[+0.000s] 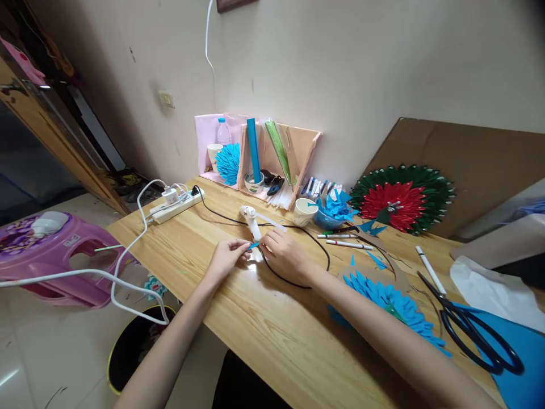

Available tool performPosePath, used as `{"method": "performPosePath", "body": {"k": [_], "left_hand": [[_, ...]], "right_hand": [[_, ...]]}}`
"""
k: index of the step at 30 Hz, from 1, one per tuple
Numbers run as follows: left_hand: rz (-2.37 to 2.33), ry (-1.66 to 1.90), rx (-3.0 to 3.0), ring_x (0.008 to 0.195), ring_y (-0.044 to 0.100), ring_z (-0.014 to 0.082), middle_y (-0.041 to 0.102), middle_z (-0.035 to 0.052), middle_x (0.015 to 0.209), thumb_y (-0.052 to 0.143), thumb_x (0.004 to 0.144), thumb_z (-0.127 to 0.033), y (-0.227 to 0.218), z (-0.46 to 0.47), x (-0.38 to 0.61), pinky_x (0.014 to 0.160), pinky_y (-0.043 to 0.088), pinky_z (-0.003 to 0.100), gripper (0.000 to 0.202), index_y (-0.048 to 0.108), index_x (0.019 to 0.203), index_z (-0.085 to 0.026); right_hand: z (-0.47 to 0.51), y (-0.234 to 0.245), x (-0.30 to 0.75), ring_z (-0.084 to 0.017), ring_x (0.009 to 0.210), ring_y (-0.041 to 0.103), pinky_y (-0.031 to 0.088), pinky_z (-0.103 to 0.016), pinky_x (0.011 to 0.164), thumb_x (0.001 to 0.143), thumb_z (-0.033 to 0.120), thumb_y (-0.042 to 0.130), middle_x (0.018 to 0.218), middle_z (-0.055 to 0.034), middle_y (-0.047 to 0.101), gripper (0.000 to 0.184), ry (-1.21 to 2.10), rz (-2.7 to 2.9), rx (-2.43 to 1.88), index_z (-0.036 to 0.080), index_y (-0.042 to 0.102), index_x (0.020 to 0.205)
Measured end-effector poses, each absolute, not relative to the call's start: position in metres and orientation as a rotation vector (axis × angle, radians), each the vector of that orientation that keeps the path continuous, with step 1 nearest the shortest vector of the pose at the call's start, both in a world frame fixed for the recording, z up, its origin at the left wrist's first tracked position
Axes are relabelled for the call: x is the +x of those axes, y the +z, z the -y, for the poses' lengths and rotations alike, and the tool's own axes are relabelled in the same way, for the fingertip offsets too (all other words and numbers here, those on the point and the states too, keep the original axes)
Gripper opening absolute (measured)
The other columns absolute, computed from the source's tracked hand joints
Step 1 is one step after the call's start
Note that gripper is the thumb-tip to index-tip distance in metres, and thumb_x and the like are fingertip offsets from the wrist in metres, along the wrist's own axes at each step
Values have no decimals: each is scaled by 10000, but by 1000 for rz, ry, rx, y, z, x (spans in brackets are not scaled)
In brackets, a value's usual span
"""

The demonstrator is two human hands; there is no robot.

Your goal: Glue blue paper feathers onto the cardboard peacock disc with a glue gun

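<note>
My left hand (230,255) pinches a small piece of blue paper (254,245) between thumb and fingertips. At the other end of this piece are the curled fingers of my right hand (283,253), also closed on it. Just beyond my hands stands a white hot glue gun (254,222) with a clear glue stick (270,221) out of its back. Its black cord (317,238) loops around my right hand. Under my right forearm lies a blue paper flower (392,301) of many folded petals, partly hidden by the arm.
A white power strip (176,205) sits at the table's left edge. A paper cup (304,212) and a bowl of blue paper pieces (334,210) stand behind. Large black scissors (472,329) lie right, near blue sheets (517,363). A red-green paper flower (394,204) leans on cardboard (481,170).
</note>
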State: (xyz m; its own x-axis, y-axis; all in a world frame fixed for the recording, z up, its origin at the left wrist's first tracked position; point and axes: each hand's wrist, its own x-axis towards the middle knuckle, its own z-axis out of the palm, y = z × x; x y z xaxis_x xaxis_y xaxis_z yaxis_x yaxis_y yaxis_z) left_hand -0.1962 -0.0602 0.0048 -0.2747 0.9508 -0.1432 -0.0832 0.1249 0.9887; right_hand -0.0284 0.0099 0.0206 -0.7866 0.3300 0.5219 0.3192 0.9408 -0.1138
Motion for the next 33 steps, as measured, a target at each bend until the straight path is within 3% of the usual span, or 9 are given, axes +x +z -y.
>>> {"method": "performPosePath", "body": {"k": [3,6,10,14,18,21,28,33], "left_hand": [[-1497,1440,881,523,593,125,669,52,608,745,545,-396,1,59,-204,523,478,229,366,682,750,-101],[-1570,1541,831,555,617,134,678,58,622,742,561,-338,-7,58,-213,549,494,232,313,675,749,-96],[-1591,1585,833,586,627,120,695,65,683,707,607,-261,-16,60,-222,597,508,229,247,676,791,-99],[-1600,1656,776,593,631,119,687,60,666,701,614,-243,-16,62,-226,587,508,221,233,671,788,-91],[-1608,1740,682,572,630,131,671,56,611,736,574,-260,-12,63,-230,555,503,223,261,666,752,-81],[-1617,1788,641,555,626,129,666,56,597,748,561,-271,-13,64,-232,546,500,222,271,661,732,-80],[-1631,1828,618,552,624,123,655,44,596,749,570,-258,-16,64,-234,566,509,227,258,642,725,-82],[-1633,1824,629,560,628,131,658,44,601,751,567,-257,-17,63,-233,576,516,238,255,645,724,-87]], "right_hand": [[-15,17,-33,-207,827,535,420,-322,725,861,257,468,871,-88,600,134,224,2439,-681,157,544,908],[-29,10,-46,-207,807,561,431,-318,697,808,362,536,921,-102,602,292,538,2299,-1001,137,526,995],[-47,1,-74,-183,765,565,427,-293,688,785,349,531,881,-54,616,278,890,2289,-1019,162,536,991],[-51,-1,-91,-180,736,547,409,-285,670,778,260,476,821,-29,613,150,911,2300,-951,171,547,876],[-51,13,-78,-169,686,547,400,-280,666,807,292,440,724,-9,606,167,978,2323,-819,173,556,816],[-49,32,-57,-172,733,557,397,-277,699,816,305,454,760,-23,616,192,1002,2417,-644,171,563,734],[-34,47,-31,-160,651,513,377,-263,608,843,341,416,734,-35,589,229,943,2612,-582,159,543,789],[-29,37,-34,-174,732,514,388,-282,681,833,316,421,833,-50,589,191,912,2634,-509,159,530,843]]}}
